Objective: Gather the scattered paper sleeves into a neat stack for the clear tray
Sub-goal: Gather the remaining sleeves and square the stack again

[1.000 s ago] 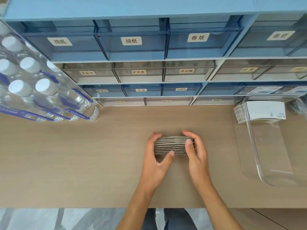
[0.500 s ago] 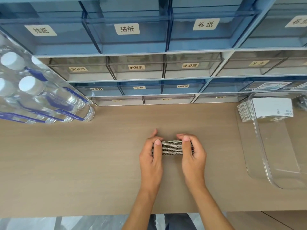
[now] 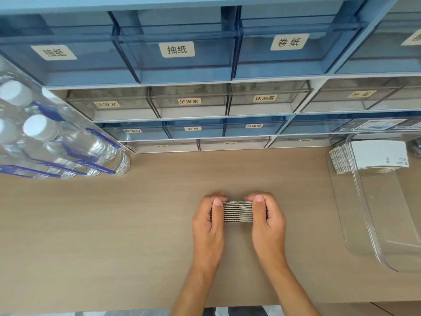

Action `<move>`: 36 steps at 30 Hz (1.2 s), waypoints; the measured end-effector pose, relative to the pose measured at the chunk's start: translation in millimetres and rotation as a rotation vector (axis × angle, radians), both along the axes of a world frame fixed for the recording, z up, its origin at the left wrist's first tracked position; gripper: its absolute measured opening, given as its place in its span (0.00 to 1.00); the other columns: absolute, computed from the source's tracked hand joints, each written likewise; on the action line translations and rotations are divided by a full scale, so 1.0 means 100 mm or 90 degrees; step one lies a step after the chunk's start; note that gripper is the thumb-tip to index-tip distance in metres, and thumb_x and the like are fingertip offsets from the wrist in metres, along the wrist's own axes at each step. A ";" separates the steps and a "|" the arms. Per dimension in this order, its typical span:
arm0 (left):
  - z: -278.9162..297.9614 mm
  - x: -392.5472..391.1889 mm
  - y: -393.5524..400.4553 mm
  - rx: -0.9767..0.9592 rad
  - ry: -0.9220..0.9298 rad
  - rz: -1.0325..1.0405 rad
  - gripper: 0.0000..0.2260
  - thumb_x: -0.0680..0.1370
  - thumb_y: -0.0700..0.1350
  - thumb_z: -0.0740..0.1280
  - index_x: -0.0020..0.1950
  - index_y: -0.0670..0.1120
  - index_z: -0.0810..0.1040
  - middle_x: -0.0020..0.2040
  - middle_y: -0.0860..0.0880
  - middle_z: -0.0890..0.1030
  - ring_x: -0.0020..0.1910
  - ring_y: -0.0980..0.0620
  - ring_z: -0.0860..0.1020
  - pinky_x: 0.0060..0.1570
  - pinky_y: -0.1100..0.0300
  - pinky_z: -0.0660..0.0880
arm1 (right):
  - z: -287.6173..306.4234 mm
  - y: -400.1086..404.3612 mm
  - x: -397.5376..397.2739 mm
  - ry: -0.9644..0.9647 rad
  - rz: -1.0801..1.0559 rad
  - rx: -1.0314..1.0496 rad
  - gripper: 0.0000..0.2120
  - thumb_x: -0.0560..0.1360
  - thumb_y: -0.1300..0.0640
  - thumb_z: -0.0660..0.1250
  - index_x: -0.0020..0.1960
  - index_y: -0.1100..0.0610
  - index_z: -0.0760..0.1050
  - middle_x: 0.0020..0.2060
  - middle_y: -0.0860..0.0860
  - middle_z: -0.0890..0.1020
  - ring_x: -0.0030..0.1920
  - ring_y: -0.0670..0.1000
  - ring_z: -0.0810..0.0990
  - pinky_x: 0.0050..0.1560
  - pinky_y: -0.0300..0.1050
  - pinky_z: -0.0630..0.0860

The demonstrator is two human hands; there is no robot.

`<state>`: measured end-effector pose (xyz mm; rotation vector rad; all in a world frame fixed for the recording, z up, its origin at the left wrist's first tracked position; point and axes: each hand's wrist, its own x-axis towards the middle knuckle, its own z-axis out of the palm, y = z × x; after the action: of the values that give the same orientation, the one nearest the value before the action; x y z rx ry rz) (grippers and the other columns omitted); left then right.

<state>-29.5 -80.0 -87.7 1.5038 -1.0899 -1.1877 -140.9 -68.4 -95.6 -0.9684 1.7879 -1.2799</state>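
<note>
Both hands are clamped on the stack of paper sleeves, which stands on edge on the desk, nearer its front edge than its back and a little right of the middle. The left hand grips one end and the right hand the other, each with its thumb laid over the near face and its fingers curled round the far side, so the sleeves are squeezed between them. No loose sleeves lie anywhere on the desk that I can see, so the squaring-up looks nearly done. The tray sits well apart at the right edge, with another stack of sleeves leaning in its far end. The risk I see is in the carry: the sleeves are thin and slick-looking, held only by end pressure, and if either hand eases off, the middle could bow and spill out in a fan. Squeeze too hard and the stack may buckle instead. The tray's rim could also catch a bottom corner on the way in.
</note>
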 end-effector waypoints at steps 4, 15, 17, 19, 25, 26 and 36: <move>0.01 -0.02 -0.03 -0.020 0.008 -0.004 0.14 0.84 0.48 0.57 0.49 0.48 0.81 0.50 0.56 0.83 0.54 0.57 0.81 0.52 0.70 0.73 | 0.04 -0.07 -0.05 0.009 -0.009 -0.024 0.14 0.81 0.51 0.56 0.43 0.51 0.77 0.41 0.46 0.82 0.45 0.46 0.81 0.47 0.33 0.74; -0.07 0.08 -0.08 -0.081 -0.045 -0.152 0.22 0.78 0.63 0.62 0.58 0.46 0.80 0.58 0.49 0.79 0.66 0.54 0.76 0.62 0.67 0.69 | -0.03 -0.07 -0.06 -0.011 0.006 0.011 0.14 0.82 0.51 0.55 0.57 0.52 0.79 0.53 0.42 0.84 0.57 0.46 0.82 0.58 0.46 0.77; -0.06 0.08 -0.08 -0.077 -0.043 -0.159 0.23 0.76 0.64 0.65 0.58 0.46 0.80 0.59 0.46 0.79 0.69 0.55 0.73 0.65 0.67 0.68 | -0.04 -0.07 -0.06 -0.020 0.018 -0.004 0.16 0.82 0.55 0.55 0.66 0.51 0.76 0.66 0.42 0.79 0.69 0.43 0.76 0.68 0.40 0.71; -0.04 0.08 -0.09 -0.072 -0.044 -0.169 0.23 0.73 0.65 0.68 0.57 0.48 0.80 0.59 0.47 0.79 0.70 0.55 0.72 0.66 0.67 0.67 | -0.04 -0.07 -0.07 -0.007 0.037 -0.011 0.17 0.82 0.56 0.55 0.70 0.50 0.72 0.74 0.44 0.71 0.75 0.40 0.67 0.73 0.34 0.63; -0.06 0.12 -0.11 -0.073 -0.081 -0.202 0.21 0.66 0.48 0.80 0.56 0.53 0.78 0.55 0.49 0.79 0.59 0.60 0.76 0.57 0.72 0.69 | -0.02 -0.07 -0.09 0.027 0.034 0.013 0.15 0.81 0.46 0.53 0.51 0.48 0.78 0.48 0.42 0.84 0.52 0.47 0.82 0.53 0.44 0.77; -0.06 0.12 -0.11 -0.079 -0.085 -0.201 0.19 0.67 0.45 0.79 0.56 0.51 0.79 0.53 0.49 0.79 0.57 0.60 0.77 0.54 0.73 0.70 | -0.02 -0.07 -0.09 0.034 0.036 0.017 0.16 0.81 0.45 0.53 0.48 0.50 0.77 0.44 0.44 0.83 0.48 0.48 0.82 0.49 0.44 0.77; -0.08 0.14 -0.13 -0.073 -0.099 -0.206 0.14 0.69 0.42 0.76 0.53 0.44 0.81 0.49 0.48 0.79 0.50 0.57 0.78 0.50 0.69 0.72 | 0.09 -0.08 -0.55 0.096 0.419 0.125 0.18 0.72 0.46 0.71 0.57 0.39 0.67 0.57 0.42 0.75 0.57 0.34 0.74 0.55 0.25 0.67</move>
<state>-15.4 -93.2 -95.8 1.3827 -1.5252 -1.2150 -195.5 -76.5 -86.8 -1.4088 1.4731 -0.6228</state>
